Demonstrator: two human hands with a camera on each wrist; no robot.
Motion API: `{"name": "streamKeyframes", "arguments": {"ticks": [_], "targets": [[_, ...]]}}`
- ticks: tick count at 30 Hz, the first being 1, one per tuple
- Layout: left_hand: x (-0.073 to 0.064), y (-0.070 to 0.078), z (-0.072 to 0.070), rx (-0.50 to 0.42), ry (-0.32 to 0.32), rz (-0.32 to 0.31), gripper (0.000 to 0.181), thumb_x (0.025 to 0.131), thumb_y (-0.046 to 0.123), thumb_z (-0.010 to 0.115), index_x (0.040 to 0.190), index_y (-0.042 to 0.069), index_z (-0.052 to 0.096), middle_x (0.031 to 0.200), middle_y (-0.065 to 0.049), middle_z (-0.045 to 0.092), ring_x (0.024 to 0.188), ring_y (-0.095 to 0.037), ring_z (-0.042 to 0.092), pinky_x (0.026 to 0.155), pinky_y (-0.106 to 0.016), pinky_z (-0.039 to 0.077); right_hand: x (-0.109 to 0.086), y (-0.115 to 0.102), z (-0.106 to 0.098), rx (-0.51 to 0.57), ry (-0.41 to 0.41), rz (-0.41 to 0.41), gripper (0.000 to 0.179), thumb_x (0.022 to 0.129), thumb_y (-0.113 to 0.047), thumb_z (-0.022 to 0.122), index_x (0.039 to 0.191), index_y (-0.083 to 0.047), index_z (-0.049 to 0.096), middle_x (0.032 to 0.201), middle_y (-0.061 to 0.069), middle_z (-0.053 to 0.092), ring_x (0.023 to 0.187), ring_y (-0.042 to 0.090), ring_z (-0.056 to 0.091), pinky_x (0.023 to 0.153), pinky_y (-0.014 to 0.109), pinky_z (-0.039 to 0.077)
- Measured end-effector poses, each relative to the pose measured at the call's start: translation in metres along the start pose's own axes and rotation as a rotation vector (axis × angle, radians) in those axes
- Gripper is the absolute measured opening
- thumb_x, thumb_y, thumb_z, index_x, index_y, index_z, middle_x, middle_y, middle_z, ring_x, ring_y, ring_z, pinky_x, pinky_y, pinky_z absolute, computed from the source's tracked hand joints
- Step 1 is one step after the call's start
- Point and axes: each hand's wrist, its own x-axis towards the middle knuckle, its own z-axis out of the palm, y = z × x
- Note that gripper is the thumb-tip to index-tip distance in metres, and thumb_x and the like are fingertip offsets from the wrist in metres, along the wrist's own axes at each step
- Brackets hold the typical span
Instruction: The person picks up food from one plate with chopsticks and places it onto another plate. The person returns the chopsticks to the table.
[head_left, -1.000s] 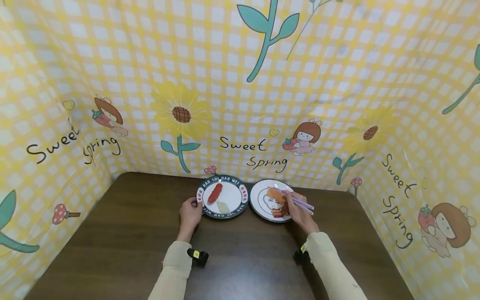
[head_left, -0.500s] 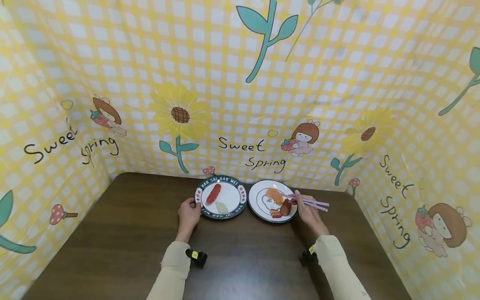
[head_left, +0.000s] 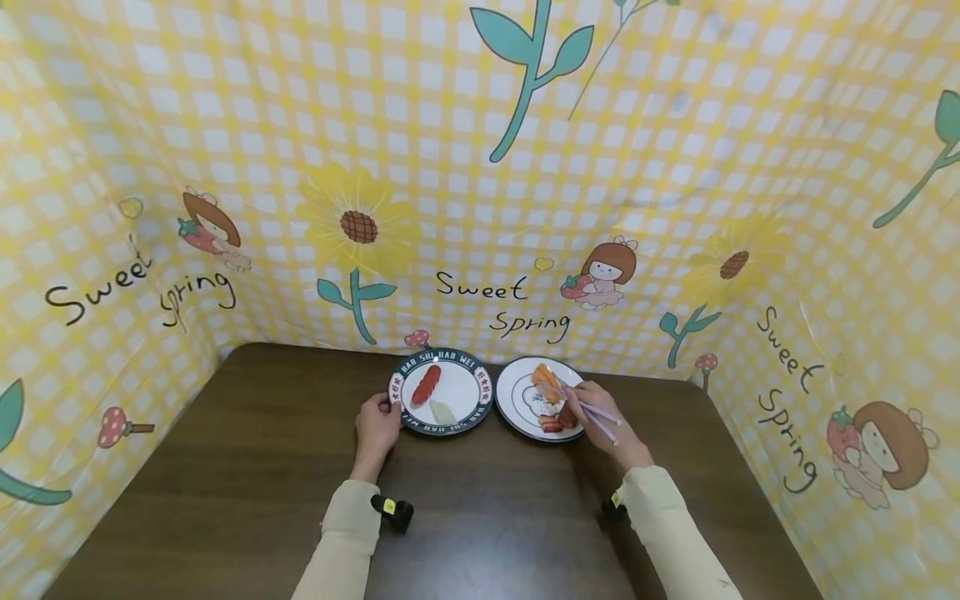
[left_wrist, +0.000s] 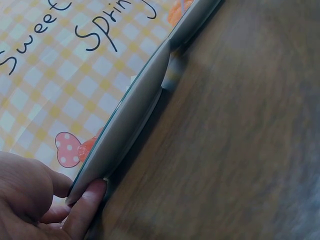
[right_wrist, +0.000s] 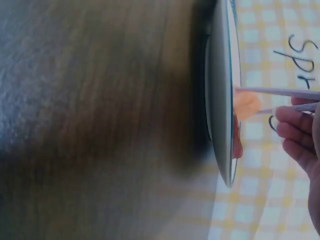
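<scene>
My left hand [head_left: 377, 427] pinches the left rim of a white plate [head_left: 465, 392] with a dark green lettered border. On that plate lie a red scored sausage [head_left: 427, 386] and a pale, translucent slice [head_left: 441, 412]. In my right hand [right_wrist: 302, 137] I grip lilac chopsticks [right_wrist: 280, 92] over the second white plate [head_left: 516, 404], which has a thin dark rim. The chopstick tips are around an orange, wavy piece of food [right_wrist: 247, 105] at this plate; whether it is lifted clear I cannot tell. Reddish-brown food pieces [head_left: 551, 424] lie near the plate's front edge, partly hidden by my hand.
Both plates sit side by side near the back edge of a dark wooden table [head_left: 480, 517]. A yellow checked cloth [head_left: 480, 208] with printed flowers and lettering hangs behind and along both sides.
My right hand first drew back to the right, then came in again, turning the chopsticks steeper onto the orange piece, which now looks more upright. My left hand kept its hold on the plate.
</scene>
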Motion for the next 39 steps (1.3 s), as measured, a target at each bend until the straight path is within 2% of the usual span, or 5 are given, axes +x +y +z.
{"name": "streamKeyframes", "arguments": {"ticks": [11,22,27,33,39], "targets": [[0.002,-0.001,-0.003,0.003,-0.008,-0.007,0.038,0.101,0.013,0.057,0.130,-0.013,0.058,0.102,-0.028,0.070,0.077,-0.027,0.071,0.065,-0.029,0.054,-0.005,-0.007,0.010,-0.237,0.051,-0.258,0.010,0.088,0.002,0.069,0.096,-0.001,0.075,0.086,0.009,0.066,0.076,0.021,0.061,0.067,0.035,0.054],[0.000,-0.002,-0.003,0.005,-0.008,-0.013,0.038,0.100,0.013,0.058,0.129,-0.013,0.059,0.103,-0.028,0.070,0.078,-0.029,0.071,0.066,-0.029,0.053,-0.007,-0.018,0.005,-0.064,-0.053,-0.036,0.011,0.096,-0.001,0.064,0.097,-0.003,0.075,0.089,0.010,0.069,0.083,0.022,0.063,0.074,0.040,0.055],[-0.002,-0.003,-0.002,0.004,-0.011,-0.017,0.037,0.100,0.013,0.058,0.128,-0.012,0.059,0.102,-0.027,0.070,0.079,-0.029,0.070,0.066,-0.029,0.053,-0.010,-0.017,0.009,-0.081,-0.096,0.035,0.016,0.100,-0.002,0.059,0.099,0.000,0.074,0.092,0.014,0.072,0.086,0.026,0.065,0.078,0.045,0.055],[-0.002,-0.002,-0.001,-0.005,-0.011,-0.012,0.037,0.100,0.012,0.058,0.128,-0.013,0.060,0.101,-0.027,0.070,0.077,-0.026,0.071,0.065,-0.028,0.054,-0.007,-0.011,0.011,-0.056,-0.044,0.025,0.024,0.102,-0.001,0.054,0.089,0.002,0.074,0.086,0.016,0.072,0.083,0.026,0.064,0.076,0.043,0.055],[0.000,0.001,-0.001,-0.014,-0.014,-0.010,0.038,0.100,0.011,0.058,0.129,-0.013,0.059,0.101,-0.028,0.070,0.074,-0.024,0.070,0.063,-0.026,0.053,-0.005,0.005,0.012,0.177,0.029,0.106,0.038,0.106,-0.002,0.049,0.072,0.004,0.065,0.069,0.017,0.067,0.063,0.031,0.061,0.062,0.026,0.050]]}}
